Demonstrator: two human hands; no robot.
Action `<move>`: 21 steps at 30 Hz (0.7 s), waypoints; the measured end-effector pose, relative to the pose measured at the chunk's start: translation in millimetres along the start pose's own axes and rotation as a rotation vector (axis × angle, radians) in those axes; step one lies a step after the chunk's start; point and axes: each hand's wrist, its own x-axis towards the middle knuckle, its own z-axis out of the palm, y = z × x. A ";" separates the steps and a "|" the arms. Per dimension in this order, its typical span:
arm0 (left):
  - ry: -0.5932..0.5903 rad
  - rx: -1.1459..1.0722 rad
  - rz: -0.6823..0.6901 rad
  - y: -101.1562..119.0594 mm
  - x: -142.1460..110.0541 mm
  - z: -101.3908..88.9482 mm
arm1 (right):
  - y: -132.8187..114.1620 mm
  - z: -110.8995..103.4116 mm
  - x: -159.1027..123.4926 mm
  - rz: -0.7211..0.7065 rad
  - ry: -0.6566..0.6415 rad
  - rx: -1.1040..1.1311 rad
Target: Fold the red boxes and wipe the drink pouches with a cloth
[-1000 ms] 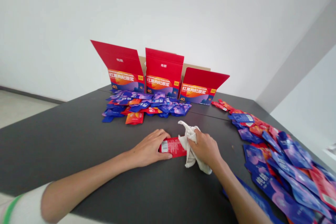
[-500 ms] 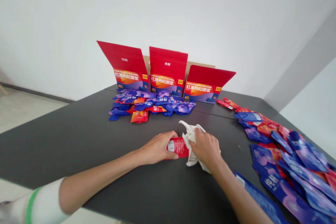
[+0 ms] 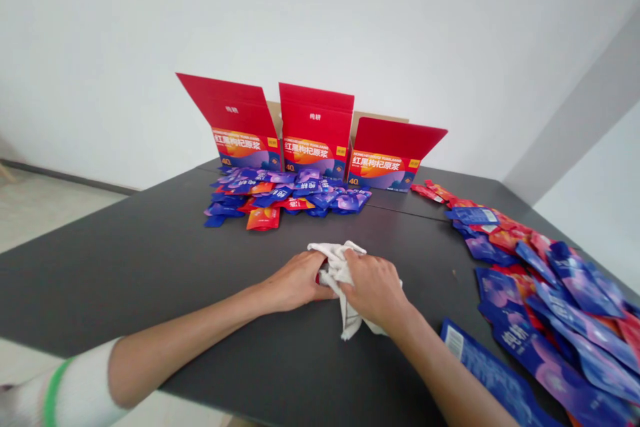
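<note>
My left hand [image 3: 297, 282] is closed around one end of a red pouch [image 3: 319, 273] lying on the dark table [image 3: 240, 373]. Only a sliver of that pouch shows, since a white cloth [image 3: 337, 265] covers most of it. My right hand [image 3: 375, 285] grips the bunched cloth and presses it over the pouch, right beside the left hand's fingers. Some of the cloth hangs loose below the right hand.
Three red boxes [image 3: 317, 127] with raised lids stand at the back. Before them lies a pile of blue and red pouches [image 3: 295, 193]. More pouches [image 3: 540, 293] spread along the right side, with a blue pouch [image 3: 490, 367] near my right forearm.
My right hand has slid the cloth leftward along the red pouch, up to my left hand, hiding the part that showed before. The left hand keeps its hold.
</note>
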 end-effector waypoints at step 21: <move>0.040 -0.150 0.010 0.7 1.0 -0.9 | 10.0 0.6 1.1 0.204 0.062 -0.023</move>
